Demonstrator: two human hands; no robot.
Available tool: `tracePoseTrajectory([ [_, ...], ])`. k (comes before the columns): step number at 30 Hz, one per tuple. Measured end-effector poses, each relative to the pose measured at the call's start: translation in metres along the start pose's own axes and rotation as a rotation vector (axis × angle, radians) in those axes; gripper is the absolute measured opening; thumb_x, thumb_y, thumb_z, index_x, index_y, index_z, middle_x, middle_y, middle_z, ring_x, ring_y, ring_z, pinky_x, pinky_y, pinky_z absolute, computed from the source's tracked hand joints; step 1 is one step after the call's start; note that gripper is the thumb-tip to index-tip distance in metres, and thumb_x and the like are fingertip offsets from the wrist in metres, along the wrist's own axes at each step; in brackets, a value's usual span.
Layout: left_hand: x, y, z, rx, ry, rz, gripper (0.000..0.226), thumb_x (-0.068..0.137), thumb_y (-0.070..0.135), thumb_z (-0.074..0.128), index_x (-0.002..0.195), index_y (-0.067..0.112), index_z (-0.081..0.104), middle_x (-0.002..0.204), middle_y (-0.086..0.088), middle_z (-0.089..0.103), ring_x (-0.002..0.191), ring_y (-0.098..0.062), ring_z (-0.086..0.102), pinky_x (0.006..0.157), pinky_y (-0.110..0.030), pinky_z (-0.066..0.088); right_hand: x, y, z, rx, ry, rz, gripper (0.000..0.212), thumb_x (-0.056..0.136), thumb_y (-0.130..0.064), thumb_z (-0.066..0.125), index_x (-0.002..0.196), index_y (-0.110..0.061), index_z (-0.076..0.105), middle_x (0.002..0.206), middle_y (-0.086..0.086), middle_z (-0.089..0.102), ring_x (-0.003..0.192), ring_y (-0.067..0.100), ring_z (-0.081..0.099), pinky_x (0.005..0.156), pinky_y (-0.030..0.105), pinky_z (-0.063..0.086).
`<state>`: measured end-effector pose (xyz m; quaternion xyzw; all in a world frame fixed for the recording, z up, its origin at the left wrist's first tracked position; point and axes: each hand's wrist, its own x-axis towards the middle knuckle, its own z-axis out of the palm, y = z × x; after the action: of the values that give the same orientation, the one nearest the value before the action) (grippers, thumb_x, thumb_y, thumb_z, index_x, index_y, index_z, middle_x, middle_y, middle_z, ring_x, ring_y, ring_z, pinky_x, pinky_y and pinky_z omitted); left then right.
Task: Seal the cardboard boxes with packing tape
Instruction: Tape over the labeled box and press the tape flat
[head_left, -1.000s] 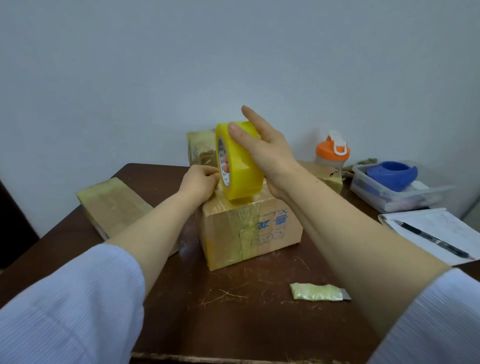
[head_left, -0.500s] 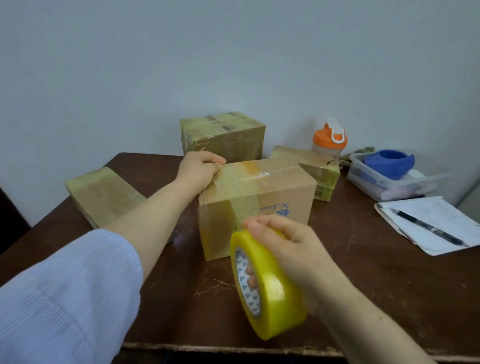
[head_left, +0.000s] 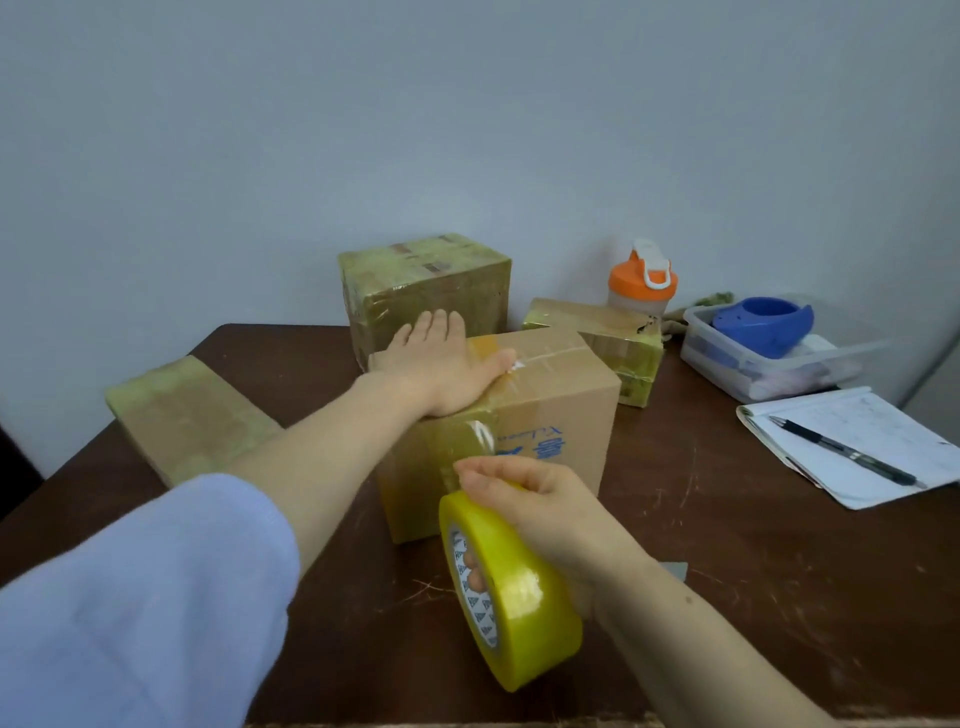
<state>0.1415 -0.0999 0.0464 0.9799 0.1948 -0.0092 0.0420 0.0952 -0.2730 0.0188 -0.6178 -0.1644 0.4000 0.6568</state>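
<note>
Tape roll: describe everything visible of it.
The tape roll is a wide, glossy yellow wheel of packing tape with a white printed core. It is held on edge, tilted, in front of the cardboard box, over the table near its front edge. The right hand grips its top, fingers through the core. A clear strip runs from it to the box's front face.

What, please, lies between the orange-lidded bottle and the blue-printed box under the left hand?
In the head view, a smaller taped box sits between the bottle and the blue-printed box under the left hand.
</note>
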Motion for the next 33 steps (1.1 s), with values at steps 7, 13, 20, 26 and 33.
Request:
tracePoseTrajectory([
  [7,-0.042,0.015,-0.001,0.310,0.444,0.087,0.078,0.090,0.063,0.011,0.100,0.011,0.069,0.098,-0.011,0.068,0.095,-0.028,0.062,0.074,-0.034,0.038,0.011,-0.001,-0.001,-0.006,-0.007,0.008,0.023,0.090,-0.018,0.063,0.112,-0.008,0.061,0.067,0.019,0.060,0.047,0.025,0.059,0.047,0.032,0.053],
  [13,-0.052,0.001,0.006,0.121,0.107,0.151,0.108,0.069,0.081,0.008,0.151,0.010,0.003,0.158,-0.013,0.008,0.146,-0.023,0.008,0.116,-0.036,0.011,0.014,-0.005,0.001,-0.029,-0.016,0.007,0.022,0.091,-0.015,0.061,0.111,-0.006,0.062,0.072,0.021,0.061,0.049,0.025,0.060,0.047,0.031,0.054],
  [20,-0.055,-0.043,0.000,-0.053,0.109,0.380,0.103,0.072,0.084,0.025,0.151,0.018,0.017,0.158,0.000,0.013,0.145,-0.008,0.009,0.112,-0.019,0.002,0.010,-0.006,0.000,-0.011,-0.028,0.032,0.021,0.089,-0.019,0.065,0.109,-0.012,0.063,0.085,0.026,0.062,0.053,0.029,0.060,0.048,0.034,0.055],
  [26,-0.067,-0.031,-0.002,-0.220,0.289,0.378,0.082,0.072,0.074,0.032,0.132,0.023,0.055,0.137,0.008,0.053,0.113,0.000,0.047,0.093,-0.021,0.033,-0.007,-0.020,-0.002,-0.040,-0.057,0.044,0.027,0.086,-0.019,0.067,0.112,-0.017,0.062,0.082,0.024,0.063,0.058,0.032,0.060,0.052,0.035,0.055],
  [33,-0.038,-0.025,-0.033,-0.558,-0.132,0.198,0.026,0.079,0.059,0.056,0.080,0.039,0.073,0.079,0.005,0.071,0.066,-0.003,0.057,0.064,-0.024,0.047,-0.040,-0.084,-0.016,0.037,-0.250,-0.159,0.071,0.064,-0.004,0.067,0.130,-0.024,0.049,0.098,0.029,0.067,0.078,0.037,0.066,0.073,0.043,0.056],
])
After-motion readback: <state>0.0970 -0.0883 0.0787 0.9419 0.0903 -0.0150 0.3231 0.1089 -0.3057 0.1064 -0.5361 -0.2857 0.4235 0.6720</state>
